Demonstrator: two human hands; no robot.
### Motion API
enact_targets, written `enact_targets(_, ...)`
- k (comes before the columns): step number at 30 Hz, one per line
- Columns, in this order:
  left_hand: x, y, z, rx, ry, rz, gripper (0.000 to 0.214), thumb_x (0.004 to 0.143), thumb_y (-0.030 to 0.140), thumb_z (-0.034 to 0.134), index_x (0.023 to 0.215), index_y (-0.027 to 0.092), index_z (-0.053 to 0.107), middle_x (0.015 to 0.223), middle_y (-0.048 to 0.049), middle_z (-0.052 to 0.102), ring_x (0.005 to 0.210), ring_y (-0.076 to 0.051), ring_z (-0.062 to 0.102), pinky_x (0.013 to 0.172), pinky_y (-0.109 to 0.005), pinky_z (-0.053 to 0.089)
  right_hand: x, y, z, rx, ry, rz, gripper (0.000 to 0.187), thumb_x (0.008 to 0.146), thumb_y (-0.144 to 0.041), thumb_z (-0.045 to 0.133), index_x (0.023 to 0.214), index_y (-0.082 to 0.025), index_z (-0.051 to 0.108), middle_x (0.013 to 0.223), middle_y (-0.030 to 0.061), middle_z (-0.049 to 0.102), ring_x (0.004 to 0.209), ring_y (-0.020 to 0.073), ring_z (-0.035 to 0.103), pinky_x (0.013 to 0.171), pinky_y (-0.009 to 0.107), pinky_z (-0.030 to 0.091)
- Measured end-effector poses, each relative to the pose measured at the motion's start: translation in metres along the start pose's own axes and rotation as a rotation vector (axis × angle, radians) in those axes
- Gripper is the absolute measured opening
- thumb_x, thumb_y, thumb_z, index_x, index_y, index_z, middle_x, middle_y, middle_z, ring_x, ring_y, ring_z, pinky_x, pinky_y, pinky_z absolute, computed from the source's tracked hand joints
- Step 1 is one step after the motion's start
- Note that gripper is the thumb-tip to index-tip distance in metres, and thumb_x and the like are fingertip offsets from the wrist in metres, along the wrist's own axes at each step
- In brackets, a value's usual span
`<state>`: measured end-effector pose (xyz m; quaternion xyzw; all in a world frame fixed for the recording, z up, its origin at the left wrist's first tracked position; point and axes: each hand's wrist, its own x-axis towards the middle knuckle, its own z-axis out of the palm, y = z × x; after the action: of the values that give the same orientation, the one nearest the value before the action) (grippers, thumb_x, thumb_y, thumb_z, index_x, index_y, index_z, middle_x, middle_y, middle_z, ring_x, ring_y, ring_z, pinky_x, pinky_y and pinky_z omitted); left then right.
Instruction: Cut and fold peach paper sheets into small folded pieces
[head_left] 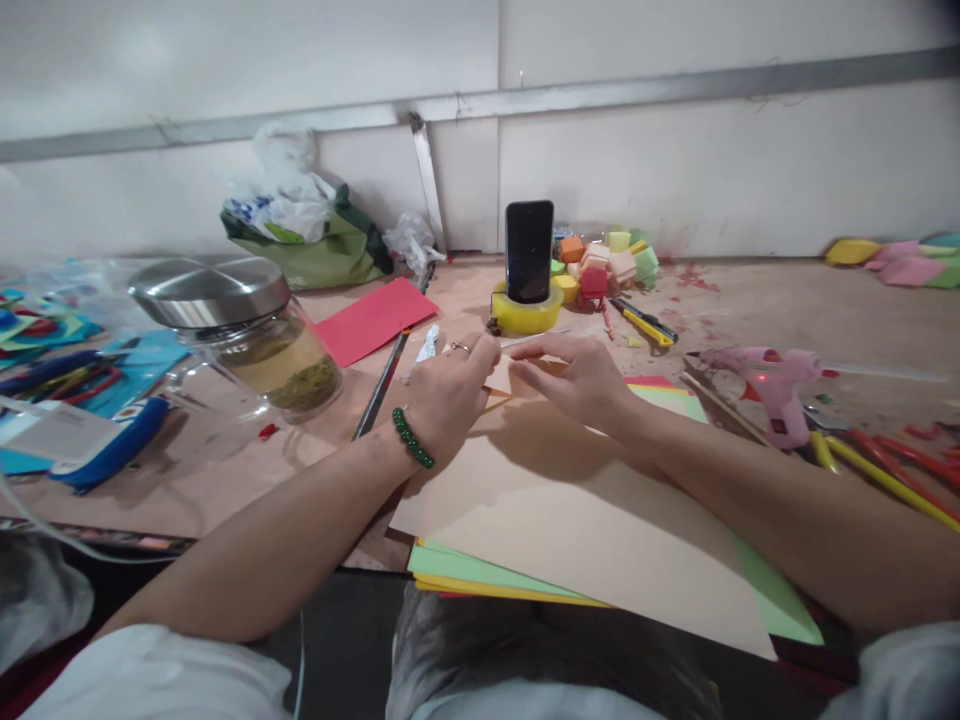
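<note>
A small pale peach piece of paper [498, 376] shows between my two hands, above a stack of coloured sheets. My left hand [452, 392], with a ring and a green bead bracelet [412, 438], is closed with its fingertips on the paper's left side. On the other side, my right hand [576, 384] pinches at the paper's right edge with thumb and bent forefinger. Under both hands lies a large peach sheet [570, 510], with green [495, 575] and yellow sheets beneath it. The fingers partly hide the small piece.
A phone [529, 250] stands in a yellow tape roll [525, 312]. Folded paper blocks [594, 280] and a yellow cutter [646, 325] lie behind. To the right is a pink glue gun [776, 385], its light red; left, a lidded glass jug [277, 370] and red paper [375, 320].
</note>
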<state>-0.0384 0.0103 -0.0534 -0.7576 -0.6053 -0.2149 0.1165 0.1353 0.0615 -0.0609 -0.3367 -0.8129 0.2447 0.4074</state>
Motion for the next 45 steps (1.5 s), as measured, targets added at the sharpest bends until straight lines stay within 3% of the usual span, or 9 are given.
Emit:
enact_targets(6,-0.002,-0.003,0.004,0.119,0.091,0.112,0.019,0.086,0.010,0.044,0.088,0.021,0.060,0.087,-0.0035,0.070,0.067,-0.017,0.059,0.061,-0.028,0.037,0.000,0.000,0.002,0.059,-0.013,0.022,0.023,0.084,-0.036,0.065,0.095,-0.020,0.075,0.096,0.0067,0.078,0.090,0.0242,0.071,0.082,0.037,0.056)
enact_targets(14,-0.001,-0.013,0.013,0.119,0.289,0.168,0.027,0.070,0.008,0.050,0.093,0.022,0.057,0.084,-0.0010,0.069,0.070,-0.018,0.062,0.054,-0.028,0.037,0.003,0.012,0.001,0.011,0.004,-0.022,0.031,0.079,-0.045,0.072,0.093,-0.017,0.075,0.087,0.0068,0.076,0.077,0.0216,0.069,0.070,0.034,0.055)
enact_targets(19,0.000,-0.015,0.017,0.030,0.338,0.141,0.035,0.072,0.008,0.051,0.104,0.022,0.054,0.090,-0.0016,0.069,0.076,-0.019,0.064,0.058,-0.027,0.041,0.000,0.012,0.001,-0.165,0.044,-0.199,0.027,0.088,-0.042,0.063,0.095,-0.019,0.075,0.089,0.0083,0.076,0.081,0.0227,0.069,0.072,0.035,0.052)
enact_targets(23,0.000,-0.017,0.019,-0.014,0.391,0.158,0.034,0.075,0.012,0.053,0.107,0.022,0.051,0.096,-0.0024,0.069,0.082,-0.019,0.065,0.061,-0.027,0.043,-0.002,0.013,0.001,-0.311,0.076,-0.334,0.037,0.088,-0.048,0.062,0.106,-0.017,0.071,0.093,0.0100,0.076,0.080,0.0234,0.068,0.072,0.035,0.051)
enact_targets(32,0.002,-0.021,0.021,-0.116,0.424,0.131,0.034,0.066,0.003,0.050,0.094,0.023,0.048,0.088,-0.0014,0.061,0.072,-0.018,0.057,0.058,-0.028,0.038,0.003,0.018,-0.002,-0.383,0.224,-0.478,0.018,0.090,-0.036,0.061,0.089,-0.019,0.068,0.081,0.0064,0.075,0.071,0.0202,0.065,0.063,0.031,0.049)
enact_targets(34,0.004,-0.022,0.021,-0.155,0.467,0.133,0.032,0.067,0.005,0.050,0.093,0.023,0.047,0.086,-0.0009,0.059,0.070,-0.017,0.055,0.057,-0.028,0.037,0.002,0.018,-0.004,-0.364,0.216,-0.519,0.025,0.089,-0.040,0.061,0.103,-0.019,0.066,0.093,0.0088,0.075,0.081,0.0230,0.067,0.070,0.034,0.052)
enact_targets(37,0.005,-0.024,0.019,-0.174,0.543,0.164,0.026,0.069,0.004,0.049,0.086,0.023,0.045,0.081,-0.0004,0.055,0.070,-0.017,0.053,0.058,-0.028,0.037,0.004,0.022,-0.008,-0.376,0.209,-0.611,0.057,0.081,-0.052,0.066,0.126,-0.019,0.055,0.114,0.0141,0.070,0.101,0.0294,0.066,0.083,0.042,0.052)
enact_targets(40,0.005,-0.024,0.015,-0.217,0.618,0.235,0.025,0.071,0.003,0.049,0.084,0.023,0.043,0.080,-0.0005,0.054,0.074,-0.017,0.055,0.062,-0.027,0.040,0.007,0.027,-0.011,-0.417,0.263,-0.711,0.052,0.082,-0.038,0.066,0.130,-0.021,0.051,0.113,0.0120,0.071,0.099,0.0282,0.066,0.084,0.042,0.052)
enact_targets(45,0.005,-0.023,0.013,-0.356,0.708,0.307,0.024,0.077,0.004,0.053,0.082,0.023,0.040,0.083,-0.0009,0.056,0.080,-0.015,0.057,0.064,-0.025,0.044,0.011,0.023,-0.016,-0.394,0.370,-0.855,0.034,0.082,-0.005,0.050,0.107,-0.026,0.060,0.083,0.0024,0.074,0.071,0.0197,0.065,0.068,0.035,0.049)
